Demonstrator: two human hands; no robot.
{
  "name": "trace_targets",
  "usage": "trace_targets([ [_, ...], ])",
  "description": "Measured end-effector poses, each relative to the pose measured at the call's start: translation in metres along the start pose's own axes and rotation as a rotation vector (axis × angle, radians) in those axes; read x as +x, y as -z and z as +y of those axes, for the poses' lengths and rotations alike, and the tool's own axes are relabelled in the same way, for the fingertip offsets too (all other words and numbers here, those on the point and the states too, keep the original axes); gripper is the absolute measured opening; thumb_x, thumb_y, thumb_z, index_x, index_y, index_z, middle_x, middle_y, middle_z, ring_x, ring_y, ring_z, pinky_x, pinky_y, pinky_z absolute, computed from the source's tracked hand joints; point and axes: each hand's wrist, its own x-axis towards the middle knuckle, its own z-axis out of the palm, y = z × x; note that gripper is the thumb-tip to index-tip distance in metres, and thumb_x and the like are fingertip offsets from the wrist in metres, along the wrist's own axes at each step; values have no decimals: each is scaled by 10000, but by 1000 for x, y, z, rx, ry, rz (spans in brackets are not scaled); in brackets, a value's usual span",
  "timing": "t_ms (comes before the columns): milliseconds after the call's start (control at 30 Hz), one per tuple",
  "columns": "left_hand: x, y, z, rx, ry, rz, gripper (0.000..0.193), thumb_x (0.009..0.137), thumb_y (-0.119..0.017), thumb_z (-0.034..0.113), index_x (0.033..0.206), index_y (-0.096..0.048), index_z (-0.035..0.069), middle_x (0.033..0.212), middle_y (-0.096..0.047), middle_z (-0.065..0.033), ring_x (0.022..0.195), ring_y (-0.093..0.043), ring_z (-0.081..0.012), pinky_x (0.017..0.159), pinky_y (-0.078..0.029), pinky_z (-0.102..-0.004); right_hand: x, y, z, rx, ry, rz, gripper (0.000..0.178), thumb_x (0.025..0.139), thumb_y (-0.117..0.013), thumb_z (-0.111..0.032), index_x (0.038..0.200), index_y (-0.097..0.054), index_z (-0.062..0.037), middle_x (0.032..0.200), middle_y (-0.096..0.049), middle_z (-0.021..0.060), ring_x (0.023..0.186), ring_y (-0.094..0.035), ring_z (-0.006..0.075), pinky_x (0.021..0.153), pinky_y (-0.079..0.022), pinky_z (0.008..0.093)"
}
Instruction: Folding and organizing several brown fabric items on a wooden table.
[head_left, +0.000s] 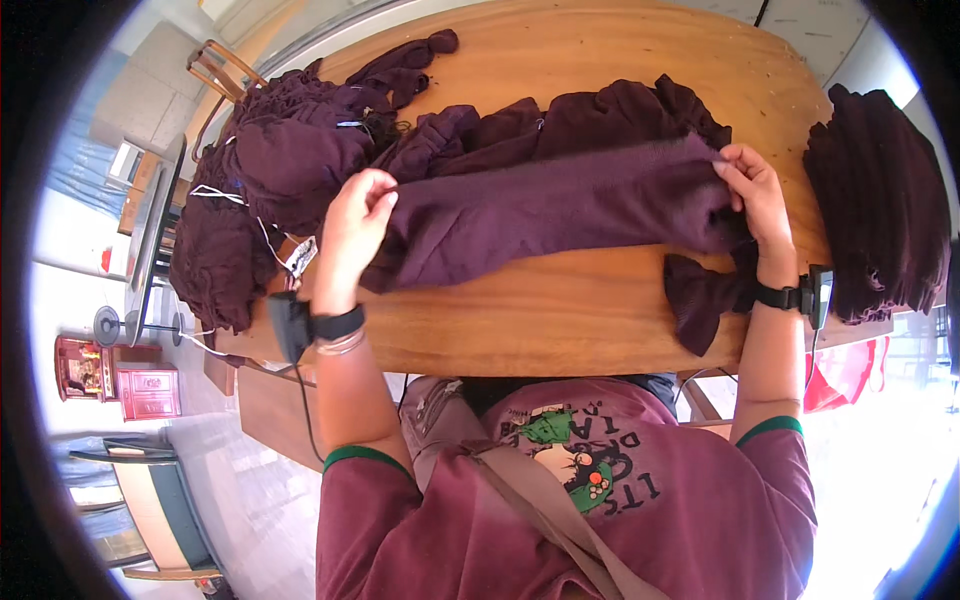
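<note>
A dark purple knit garment point(560, 205) is stretched sideways between my two hands above the wooden table point(520, 335). My left hand point(358, 218) pinches its left upper corner between thumb and fingers. At the upper right corner, my right hand point(757, 195) grips the cloth with thumb on the near side. Below the right hand, a narrow cuff-like piece of the same purple knit point(700, 305) lies on the table; how it joins the garment is hidden. More crumpled purple knit cloth point(600, 115) lies just behind the stretched part.
A large heap of purple knits point(290, 155) with white cords fills the table's left end. On the right stands a neat stack of folded dark knits point(880, 205). A wooden chair back point(215, 70) rises beyond the heap. A red bag point(845, 375) is at the lower right.
</note>
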Motion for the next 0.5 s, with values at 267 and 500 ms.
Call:
trace_targets([
  [267, -14, -61, 79, -12, -114, 117, 119, 733, -724, 65, 797, -623, 57, 724, -590, -73, 676, -595, -221, 616, -470, -328, -3, -24, 1, -292, 248, 441, 130, 851, -666, -71, 972, -635, -32, 746, -584, -44, 629, -499, 13, 549, -414, 174],
  [500, -26, -92, 76, 323, -193, 126, 245, 708, -756, 157, 911, -636, 88, 855, -593, -67, 827, -580, -278, 715, -476, -389, -14, -54, -13, -473, 450, 163, 98, 760, -726, -45, 828, -659, -22, 739, -602, 28, 643, -547, 96, 598, -442, 234],
])
